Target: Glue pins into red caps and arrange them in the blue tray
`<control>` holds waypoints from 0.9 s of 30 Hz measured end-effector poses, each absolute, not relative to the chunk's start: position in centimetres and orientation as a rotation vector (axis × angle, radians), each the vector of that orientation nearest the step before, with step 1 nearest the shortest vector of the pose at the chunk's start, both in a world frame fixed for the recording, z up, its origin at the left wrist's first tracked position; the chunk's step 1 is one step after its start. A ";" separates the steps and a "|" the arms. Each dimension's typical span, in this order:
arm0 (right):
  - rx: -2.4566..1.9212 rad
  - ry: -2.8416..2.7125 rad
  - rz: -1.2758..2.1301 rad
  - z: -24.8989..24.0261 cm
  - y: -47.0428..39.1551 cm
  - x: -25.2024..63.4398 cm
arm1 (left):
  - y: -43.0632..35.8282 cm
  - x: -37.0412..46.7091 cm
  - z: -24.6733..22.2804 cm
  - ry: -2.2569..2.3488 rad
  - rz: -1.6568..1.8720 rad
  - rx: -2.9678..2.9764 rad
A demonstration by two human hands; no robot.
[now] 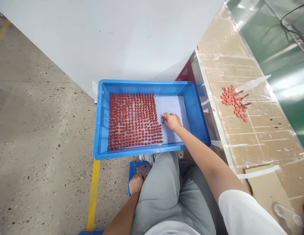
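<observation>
A blue tray (147,153) lies before me, lined with white sheet (169,104). Rows of small red parts (132,120) stand packed over its left and middle. My right hand (172,121) reaches into the tray just right of these rows, fingers pinched at a small dark red part (163,119). Whether that part is fully in the fingers or touches the sheet is too small to tell. My left hand (136,182) rests beside my left thigh, near a blue stool (132,169); its fingers are mostly hidden.
To the right, a cardboard-covered table (255,130) carries a cluster of red discs (231,98) and a few dark red pieces (246,104). A large white panel (122,39) stands beyond the tray. Yellow tape (93,195) marks the floor.
</observation>
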State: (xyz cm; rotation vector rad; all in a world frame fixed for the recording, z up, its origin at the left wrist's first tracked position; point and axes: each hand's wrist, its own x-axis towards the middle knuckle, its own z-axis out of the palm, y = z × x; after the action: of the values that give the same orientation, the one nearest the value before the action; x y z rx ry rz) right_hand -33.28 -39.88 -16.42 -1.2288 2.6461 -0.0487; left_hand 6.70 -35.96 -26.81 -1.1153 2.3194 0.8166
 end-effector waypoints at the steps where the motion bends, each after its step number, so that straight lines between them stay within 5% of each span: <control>1: -1.230 2.634 -0.059 -16.4 -39.8 -33.3 | -36.0 6.7 -26.8 2.320 0.815 -1.116; 27: -1.076 2.518 -0.394 -17.5 -37.6 -33.5 | -36.0 6.7 -26.8 2.321 0.816 -1.107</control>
State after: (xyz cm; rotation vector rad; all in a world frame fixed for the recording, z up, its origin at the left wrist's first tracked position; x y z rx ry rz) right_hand -33.46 -37.55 -17.49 -1.0762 2.5177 -0.3944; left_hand 6.69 -35.99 -26.83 -1.1067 2.3210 0.8163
